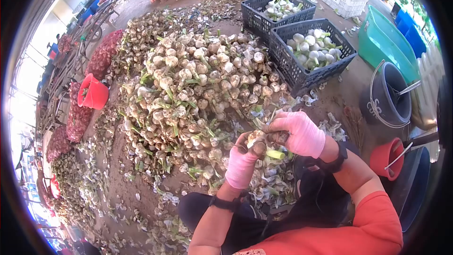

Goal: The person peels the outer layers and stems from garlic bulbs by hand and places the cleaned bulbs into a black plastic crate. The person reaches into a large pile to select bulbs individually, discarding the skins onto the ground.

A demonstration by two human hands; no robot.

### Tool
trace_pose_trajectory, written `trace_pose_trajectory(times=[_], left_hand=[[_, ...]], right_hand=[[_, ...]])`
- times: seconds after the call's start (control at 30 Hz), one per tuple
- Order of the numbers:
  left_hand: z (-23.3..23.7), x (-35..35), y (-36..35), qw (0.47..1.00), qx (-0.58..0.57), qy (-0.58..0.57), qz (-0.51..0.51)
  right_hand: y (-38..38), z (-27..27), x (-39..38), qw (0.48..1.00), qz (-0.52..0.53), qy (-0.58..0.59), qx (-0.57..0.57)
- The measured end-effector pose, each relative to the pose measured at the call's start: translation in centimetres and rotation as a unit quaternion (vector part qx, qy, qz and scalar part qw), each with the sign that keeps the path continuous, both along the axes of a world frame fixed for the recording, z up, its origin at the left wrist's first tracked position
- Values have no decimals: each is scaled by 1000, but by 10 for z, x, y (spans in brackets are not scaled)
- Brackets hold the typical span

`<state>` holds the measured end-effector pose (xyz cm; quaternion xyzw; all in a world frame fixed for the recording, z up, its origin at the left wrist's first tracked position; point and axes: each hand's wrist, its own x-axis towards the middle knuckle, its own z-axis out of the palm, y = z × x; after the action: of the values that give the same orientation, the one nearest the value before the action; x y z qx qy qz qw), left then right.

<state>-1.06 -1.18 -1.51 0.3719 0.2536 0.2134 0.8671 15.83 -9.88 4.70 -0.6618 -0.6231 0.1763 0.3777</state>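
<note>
The left hand [241, 163], in a pink cloth glove, is closed around a dirty brown garlic bulb [257, 140] with a short green stalk. The right hand [302, 134], in the same kind of glove, curls its fingers over the far right side of that bulb, so both hands grip it. The bulb sits low in the middle of the scene, just above the person's lap, at the near edge of a big pile of unpeeled garlic [188, 89]. Pale peel scraps [271, 184] lie on the ground right under the hands. Far and to the right, a black plastic crate [306, 73] holds clean white garlic, and a second black plastic crate [257, 12] stands behind it. To the right there is a dark grey bucket with a metal handle [384, 106], with bare ground between it and the hands. A small red bucket [386, 157] stands close to the right arm. A green plastic tub [387, 38] is far to the right. A red bucket [93, 93] sits at the left edge of the pile, well apart from the hands.
</note>
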Motion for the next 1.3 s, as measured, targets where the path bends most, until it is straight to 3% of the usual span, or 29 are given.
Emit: trace_pose_trajectory(times=[0.23, 0.4, 0.47, 0.5, 0.53, 0.6, 0.63, 0.7, 0.77, 0.87, 0.97, 1.0, 1.1, 1.23, 1.27, 1.3], left_hand=[[-4, -2, 5, 997, 2, 66, -44], [-1, -3, 5, 995, 8, 74, -63], [-1, -3, 7, 994, 5, 70, -78], [-2, -3, 9, 994, -9, 18, -104], [-3, -4, 9, 991, -24, -34, -129], [10, -8, 8, 987, -19, -30, -156], [15, -9, 9, 984, -14, -30, -177], [16, -9, 8, 987, -25, -35, -154], [17, -7, 6, 991, -43, -61, -109], [7, -6, 7, 994, -32, -68, -79], [3, -5, 8, 996, -12, -68, -53], [6, -3, 7, 998, -23, -54, -34], [-1, -2, 9, 999, -17, -28, -19], [8, 2, 8, 998, -59, -31, -11], [10, 2, 9, 999, -26, -38, -10], [10, 2, 11, 999, 7, -46, -10]], right_hand=[[-3, -13, -3, 997, -1, -74, -32], [-4, -12, -1, 998, -2, -59, -26], [-7, -6, 1, 986, -23, 131, -98], [-6, -8, 5, 986, -24, 131, -98], [-4, -16, 10, 990, -61, 73, -101], [0, -24, 21, 982, -121, -54, -136], [-2, -25, 24, 982, -124, -57, -132], [-1, -24, 26, 996, -86, -25, 12], [-3, -16, 20, 997, -64, 38, 15], [-11, 0, 6, 970, -2, 239, -55], [-7, 4, -3, 975, -5, 216, -48], [-4, 9, -4, 994, 9, 109, -18], [3, 0, -13, 999, 10, 47, 21], [13, -29, -14, 987, 42, 122, 99], [13, -26, -15, 981, -10, 189, 31], [15, -21, -16, 982, -11, 188, 32]])
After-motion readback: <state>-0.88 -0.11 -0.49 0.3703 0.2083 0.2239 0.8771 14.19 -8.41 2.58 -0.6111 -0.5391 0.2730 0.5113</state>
